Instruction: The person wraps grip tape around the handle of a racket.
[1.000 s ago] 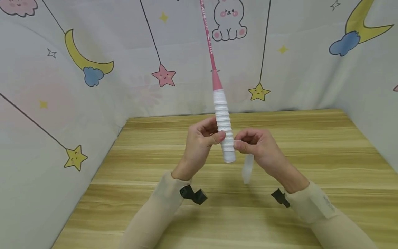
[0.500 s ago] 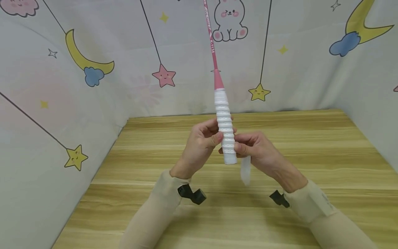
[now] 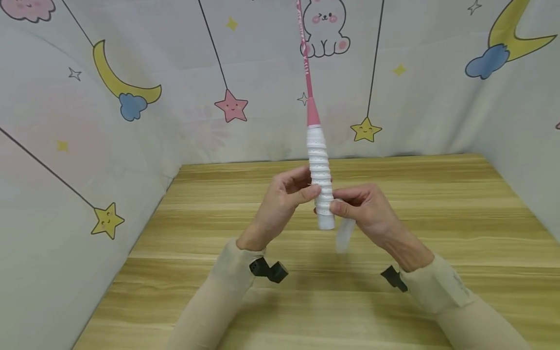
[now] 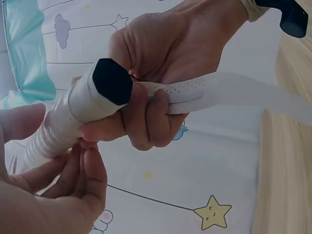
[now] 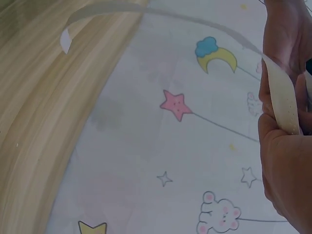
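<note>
A racket, probably badminton, stands tilted upright in the head view, its pink shaft (image 3: 306,58) running out of the top. Ridged white grip tape (image 3: 321,160) is wound round its handle. My left hand (image 3: 286,199) holds the handle midway, thumb in front and fingers behind. Lower down, close to the butt, my right hand (image 3: 365,209) pinches the tape against the handle. From that hand a loose tail of tape (image 3: 345,236) hangs. The left wrist view shows the black butt end (image 4: 112,81) and perforated tape (image 4: 180,95) under the right hand's fingers.
The wood-grain table (image 3: 218,223) lies below both hands. Behind it hangs a white cloth (image 3: 262,126) printed with stars, moons and a rabbit. Small black cameras (image 3: 269,271) sit on both wrists.
The racket has shifted slightly right and stands straighter. My right hand has come closer against the handle, and the loose tape tail has swung left. My left hand keeps its hold.
</note>
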Action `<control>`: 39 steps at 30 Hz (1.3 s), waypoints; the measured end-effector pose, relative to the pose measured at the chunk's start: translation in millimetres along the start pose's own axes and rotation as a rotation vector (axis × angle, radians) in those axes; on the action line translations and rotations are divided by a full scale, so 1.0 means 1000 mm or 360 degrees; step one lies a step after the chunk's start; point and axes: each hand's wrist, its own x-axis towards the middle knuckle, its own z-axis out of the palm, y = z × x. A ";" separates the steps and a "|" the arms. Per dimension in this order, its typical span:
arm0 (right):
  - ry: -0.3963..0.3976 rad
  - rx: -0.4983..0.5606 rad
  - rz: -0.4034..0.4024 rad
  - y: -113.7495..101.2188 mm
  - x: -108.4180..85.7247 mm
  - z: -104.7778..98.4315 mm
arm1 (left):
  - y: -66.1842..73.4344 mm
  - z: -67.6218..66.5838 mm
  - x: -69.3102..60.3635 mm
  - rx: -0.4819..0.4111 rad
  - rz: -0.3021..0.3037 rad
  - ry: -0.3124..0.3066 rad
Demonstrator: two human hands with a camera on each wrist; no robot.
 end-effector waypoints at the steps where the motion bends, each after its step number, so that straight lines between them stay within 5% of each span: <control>1: 0.0028 -0.0037 -0.0004 0.000 0.000 0.000 | 0.001 0.001 0.000 0.0071 -0.0004 0.0052; 6: 0.0139 -0.0162 -0.0007 0.000 -0.001 0.003 | 0.001 0.010 -0.001 0.0374 0.0035 0.0303; 11: 0.0232 -0.0272 0.0004 -0.002 -0.002 0.005 | 0.001 0.015 -0.001 0.0491 0.0060 0.0415; 19: 0.0294 -0.0416 0.0060 -0.005 -0.003 0.007 | 0.002 0.013 -0.002 0.0507 0.0045 0.0405; 30: 0.0256 -0.0611 0.0110 -0.009 -0.004 0.005 | 0.000 0.008 -0.002 0.0357 -0.0010 0.0374; 39: 0.0289 -0.0617 0.0125 -0.009 -0.005 0.004 | 0.000 0.004 -0.002 0.0222 -0.0035 0.0338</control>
